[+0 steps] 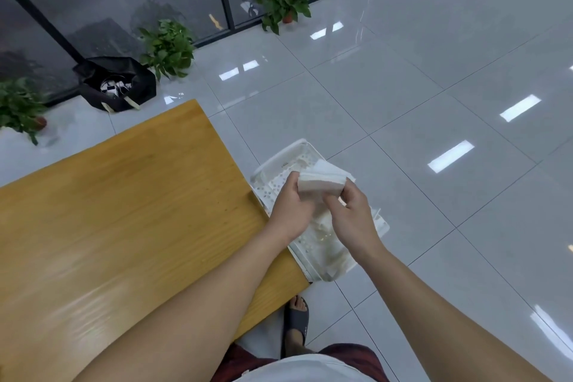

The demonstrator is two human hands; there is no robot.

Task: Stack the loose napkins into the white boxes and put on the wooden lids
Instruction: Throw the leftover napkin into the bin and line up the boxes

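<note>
A white perforated basket (280, 161) stands on the floor against the right edge of the wooden table (124, 201). Loose white napkins (322, 250) lie inside it. Above the basket both hands hold one thick stack of white napkins (322, 180). My left hand (293, 205) grips the stack's left end. My right hand (352, 214) pinches its right end from below. No white boxes or wooden lids are in view.
The floor is glossy white tile. A black bag (116, 82) with small items sits on the floor beyond the table. Potted plants (169, 48) line a glass wall at the back. My sandalled foot (296, 319) is by the table's near corner.
</note>
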